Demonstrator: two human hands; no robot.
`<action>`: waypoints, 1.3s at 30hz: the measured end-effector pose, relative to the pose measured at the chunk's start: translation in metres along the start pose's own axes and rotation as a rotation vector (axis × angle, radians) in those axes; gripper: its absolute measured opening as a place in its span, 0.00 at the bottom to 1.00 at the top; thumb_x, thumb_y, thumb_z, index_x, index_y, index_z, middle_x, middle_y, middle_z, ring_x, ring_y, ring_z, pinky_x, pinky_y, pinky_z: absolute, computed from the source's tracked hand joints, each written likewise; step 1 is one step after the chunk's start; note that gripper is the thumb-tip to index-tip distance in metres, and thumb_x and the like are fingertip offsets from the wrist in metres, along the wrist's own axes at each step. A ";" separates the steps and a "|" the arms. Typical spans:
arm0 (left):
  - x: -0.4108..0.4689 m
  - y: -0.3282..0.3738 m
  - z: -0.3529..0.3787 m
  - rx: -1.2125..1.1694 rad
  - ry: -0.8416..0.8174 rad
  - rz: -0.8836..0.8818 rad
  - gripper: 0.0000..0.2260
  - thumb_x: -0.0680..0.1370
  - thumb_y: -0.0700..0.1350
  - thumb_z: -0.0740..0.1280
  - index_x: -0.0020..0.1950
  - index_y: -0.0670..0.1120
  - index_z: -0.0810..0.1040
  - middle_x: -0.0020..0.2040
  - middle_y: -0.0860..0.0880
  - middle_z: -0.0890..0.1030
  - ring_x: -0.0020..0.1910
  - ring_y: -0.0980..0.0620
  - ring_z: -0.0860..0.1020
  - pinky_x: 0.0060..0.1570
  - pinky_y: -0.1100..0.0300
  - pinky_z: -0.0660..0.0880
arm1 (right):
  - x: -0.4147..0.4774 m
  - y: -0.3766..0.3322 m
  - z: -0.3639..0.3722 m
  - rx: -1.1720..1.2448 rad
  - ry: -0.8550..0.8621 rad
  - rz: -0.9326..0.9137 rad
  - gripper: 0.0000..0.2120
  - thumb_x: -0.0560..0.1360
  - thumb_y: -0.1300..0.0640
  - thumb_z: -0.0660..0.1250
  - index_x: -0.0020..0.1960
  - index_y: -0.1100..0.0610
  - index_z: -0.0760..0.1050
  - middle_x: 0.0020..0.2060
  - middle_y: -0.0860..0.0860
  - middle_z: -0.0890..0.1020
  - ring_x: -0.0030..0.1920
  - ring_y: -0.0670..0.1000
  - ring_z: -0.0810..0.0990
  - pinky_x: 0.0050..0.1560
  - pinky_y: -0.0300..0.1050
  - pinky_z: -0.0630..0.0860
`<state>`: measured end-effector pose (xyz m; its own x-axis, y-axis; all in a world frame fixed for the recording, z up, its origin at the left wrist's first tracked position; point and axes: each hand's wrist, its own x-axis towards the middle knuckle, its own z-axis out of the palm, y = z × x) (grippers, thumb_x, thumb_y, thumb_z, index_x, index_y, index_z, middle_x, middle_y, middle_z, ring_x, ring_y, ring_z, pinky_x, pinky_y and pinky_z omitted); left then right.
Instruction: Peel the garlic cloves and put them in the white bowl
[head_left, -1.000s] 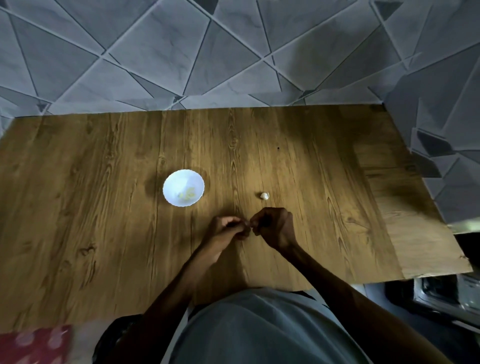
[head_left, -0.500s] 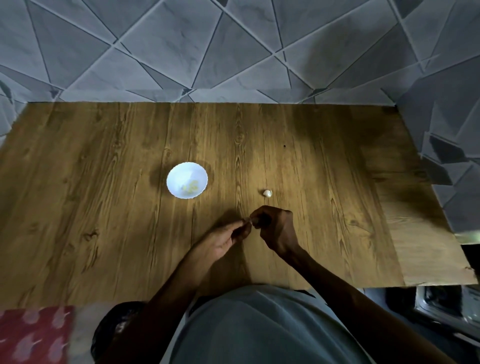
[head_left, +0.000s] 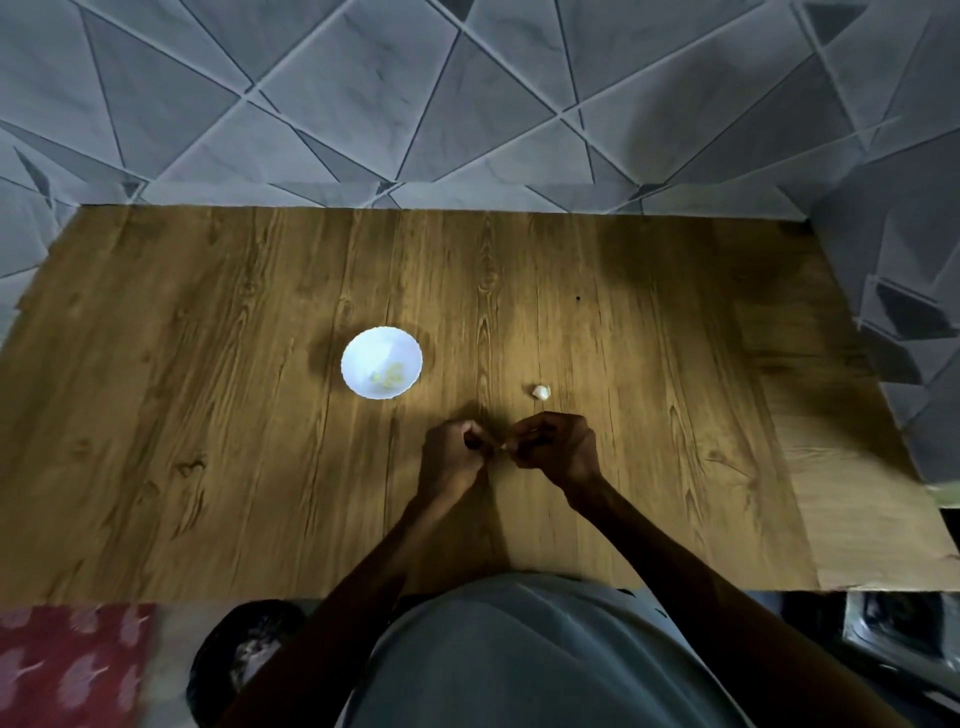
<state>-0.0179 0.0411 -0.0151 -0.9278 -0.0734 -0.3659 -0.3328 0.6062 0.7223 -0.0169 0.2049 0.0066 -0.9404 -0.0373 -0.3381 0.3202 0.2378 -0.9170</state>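
Observation:
A small white bowl (head_left: 381, 361) with a scalloped rim sits on the wooden table (head_left: 208, 415) and holds several pale yellow peeled cloves. One unpeeled garlic clove (head_left: 541, 392) lies on the wood to the bowl's right. Just below it my left hand (head_left: 457, 454) and my right hand (head_left: 556, 447) meet fingertip to fingertip over the table. Between them they pinch a small pale garlic clove (head_left: 503, 447), mostly hidden by the curled fingers.
A grey tiled wall with a triangle pattern rises behind the table and along its right side. A red patterned cloth (head_left: 67, 670) lies at the lower left, below the table's front edge. My grey-clad lap fills the bottom centre.
The view has tilted a little. My left hand's fingers curled in more tightly. Both hands stay together on the small clove at the same spot on the table.

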 end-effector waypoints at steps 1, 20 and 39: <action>0.002 -0.001 0.000 0.012 -0.022 0.018 0.05 0.75 0.39 0.71 0.47 0.49 0.84 0.46 0.54 0.83 0.44 0.58 0.79 0.39 0.74 0.68 | 0.001 0.001 -0.001 0.018 0.010 0.002 0.06 0.73 0.70 0.72 0.49 0.65 0.80 0.39 0.55 0.86 0.41 0.52 0.86 0.40 0.47 0.84; -0.004 0.000 -0.001 -0.692 -0.064 -0.063 0.08 0.73 0.38 0.74 0.52 0.40 0.84 0.46 0.43 0.86 0.48 0.45 0.84 0.53 0.53 0.80 | 0.013 -0.010 0.000 0.231 0.018 0.077 0.05 0.72 0.72 0.69 0.48 0.67 0.78 0.44 0.66 0.83 0.41 0.58 0.82 0.41 0.47 0.81; -0.010 0.005 -0.009 -0.929 -0.195 -0.085 0.09 0.76 0.36 0.70 0.55 0.37 0.82 0.50 0.38 0.84 0.51 0.43 0.83 0.56 0.55 0.79 | 0.020 -0.016 -0.006 0.167 -0.145 0.168 0.16 0.75 0.69 0.67 0.61 0.63 0.67 0.44 0.59 0.82 0.44 0.55 0.79 0.46 0.49 0.75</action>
<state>-0.0123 0.0377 -0.0023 -0.8776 0.0958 -0.4698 -0.4770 -0.2732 0.8353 -0.0411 0.2058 0.0156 -0.8502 -0.1528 -0.5038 0.4958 0.0898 -0.8638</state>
